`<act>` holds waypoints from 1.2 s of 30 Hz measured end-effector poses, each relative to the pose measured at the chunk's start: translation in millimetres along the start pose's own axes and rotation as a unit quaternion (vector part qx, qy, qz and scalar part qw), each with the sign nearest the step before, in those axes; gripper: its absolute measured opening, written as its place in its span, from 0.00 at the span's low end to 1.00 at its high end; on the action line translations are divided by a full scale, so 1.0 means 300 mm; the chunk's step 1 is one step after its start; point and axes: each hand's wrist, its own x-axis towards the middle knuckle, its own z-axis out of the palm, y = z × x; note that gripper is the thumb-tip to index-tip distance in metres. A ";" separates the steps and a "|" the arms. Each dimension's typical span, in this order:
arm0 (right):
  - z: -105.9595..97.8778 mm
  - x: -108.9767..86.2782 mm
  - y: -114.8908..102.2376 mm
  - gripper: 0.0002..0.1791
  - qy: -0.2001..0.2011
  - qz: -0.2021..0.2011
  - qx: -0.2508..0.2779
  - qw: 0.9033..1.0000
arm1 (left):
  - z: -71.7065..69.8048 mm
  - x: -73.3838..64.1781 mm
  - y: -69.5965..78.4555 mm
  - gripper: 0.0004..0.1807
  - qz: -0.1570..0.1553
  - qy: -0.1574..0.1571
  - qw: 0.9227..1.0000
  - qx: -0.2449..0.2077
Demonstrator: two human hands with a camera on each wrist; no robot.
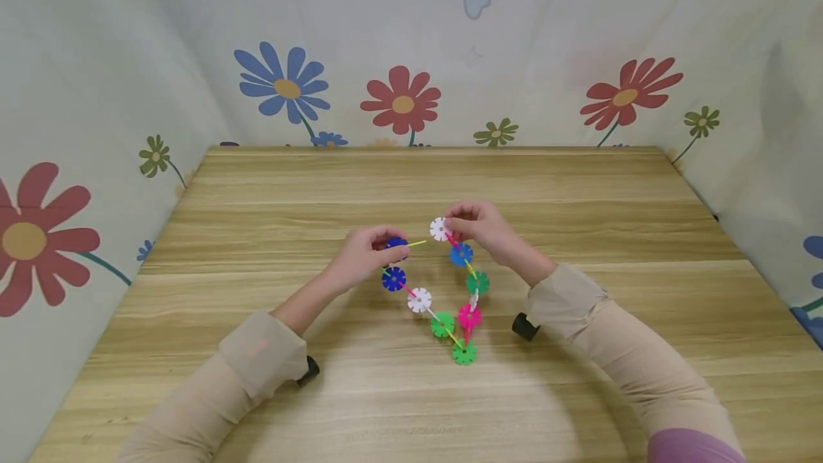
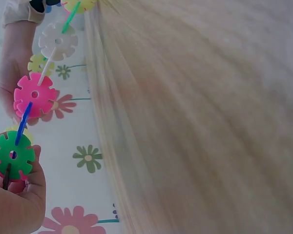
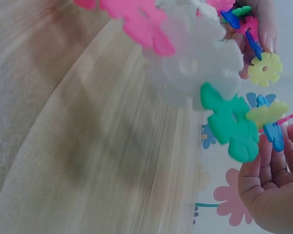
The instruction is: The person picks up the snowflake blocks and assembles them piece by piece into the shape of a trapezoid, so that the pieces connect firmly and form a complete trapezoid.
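A chain of notched plastic discs [image 1: 465,356] hangs in a V between both hands, interlocked face-on and edge-on by turns. My left hand [image 1: 360,257] pinches a dark blue disc [image 1: 396,242] at one end; a yellow disc [image 1: 417,244] juts edge-on from it towards the right. At the other end, my right hand [image 1: 484,228] holds a white disc [image 1: 438,230] between thumb and fingers, apart from the yellow one. In the left wrist view, fingers curl round a green disc [image 2: 22,148]. The right wrist view has a blue disc [image 3: 275,138] at the fingertips.
A wood-grain table [image 1: 308,184] lies under the hands. Behind and beside it hangs a pale cloth [image 1: 360,13] printed with flowers and a butterfly. Dark wrist-worn devices [image 1: 526,327] show under both rolled sleeves.
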 end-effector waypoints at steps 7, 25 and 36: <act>-0.001 -0.001 0.004 0.13 -0.026 -0.001 -0.016 1.000 | 0.002 -0.001 0.003 0.15 -0.004 0.002 1.000 0.004; 0.016 -0.004 0.005 0.11 -0.071 -0.008 -0.033 0.997 | 0.001 -0.001 -0.001 0.14 0.000 0.003 1.000 0.004; 0.023 -0.001 0.014 0.10 -0.084 -0.014 -0.037 0.996 | 0.008 0.002 -0.001 0.17 -0.003 -0.014 1.000 0.021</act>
